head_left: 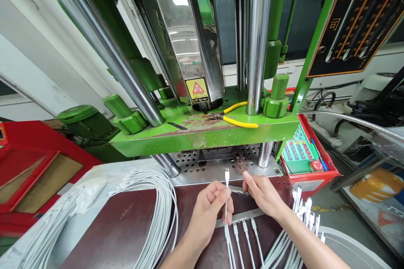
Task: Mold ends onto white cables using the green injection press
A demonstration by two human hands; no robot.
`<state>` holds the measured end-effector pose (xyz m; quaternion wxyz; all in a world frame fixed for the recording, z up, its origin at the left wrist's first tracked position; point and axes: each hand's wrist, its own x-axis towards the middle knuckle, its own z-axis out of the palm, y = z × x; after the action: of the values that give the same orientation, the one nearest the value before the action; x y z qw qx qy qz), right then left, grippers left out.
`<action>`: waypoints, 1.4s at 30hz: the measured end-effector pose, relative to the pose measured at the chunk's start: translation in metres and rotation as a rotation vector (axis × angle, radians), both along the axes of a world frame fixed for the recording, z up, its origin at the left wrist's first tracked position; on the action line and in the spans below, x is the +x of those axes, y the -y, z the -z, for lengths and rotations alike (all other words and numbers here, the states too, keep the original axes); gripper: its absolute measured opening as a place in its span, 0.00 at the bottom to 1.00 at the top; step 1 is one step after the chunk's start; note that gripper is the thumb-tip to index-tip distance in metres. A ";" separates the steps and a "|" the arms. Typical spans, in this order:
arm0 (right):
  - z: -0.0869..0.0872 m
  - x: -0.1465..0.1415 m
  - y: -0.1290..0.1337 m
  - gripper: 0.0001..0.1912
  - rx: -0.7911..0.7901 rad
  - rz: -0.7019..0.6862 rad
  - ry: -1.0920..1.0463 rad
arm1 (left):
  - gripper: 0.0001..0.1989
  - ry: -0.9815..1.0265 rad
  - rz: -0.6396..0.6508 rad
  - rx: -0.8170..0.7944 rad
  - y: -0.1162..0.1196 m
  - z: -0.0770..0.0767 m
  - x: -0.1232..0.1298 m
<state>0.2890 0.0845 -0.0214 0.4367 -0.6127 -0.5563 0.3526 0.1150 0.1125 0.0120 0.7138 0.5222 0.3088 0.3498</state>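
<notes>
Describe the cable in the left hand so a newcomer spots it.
Start at the green press; in front lies a dark red board. Over that board, the left hand pinches a white cable near its plug. Unlike the cables alongside, its plug sticks up past that hand.

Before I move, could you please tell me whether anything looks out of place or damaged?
The pliers lie with handles spread on the press plate, near a heat-warning label, an odd spot for them; the plate's green paint also looks worn.
</notes>
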 end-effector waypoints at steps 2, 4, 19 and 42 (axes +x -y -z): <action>0.000 0.000 0.000 0.30 0.010 0.006 0.014 | 0.13 -0.009 -0.031 -0.016 -0.001 0.000 0.001; 0.000 0.000 0.000 0.30 0.028 0.015 0.036 | 0.14 -0.023 -0.063 -0.034 -0.003 0.001 0.001; -0.009 0.000 -0.001 0.31 0.110 0.040 0.287 | 0.14 -0.141 -0.131 -0.044 -0.023 0.015 -0.001; -0.010 0.002 -0.002 0.31 0.066 0.077 0.516 | 0.17 -0.252 -0.212 -0.103 -0.040 0.025 -0.010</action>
<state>0.2906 0.0861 -0.0116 0.3132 -0.6884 -0.6369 0.1496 0.1055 0.1521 -0.0133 0.6543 0.4892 0.4667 0.3386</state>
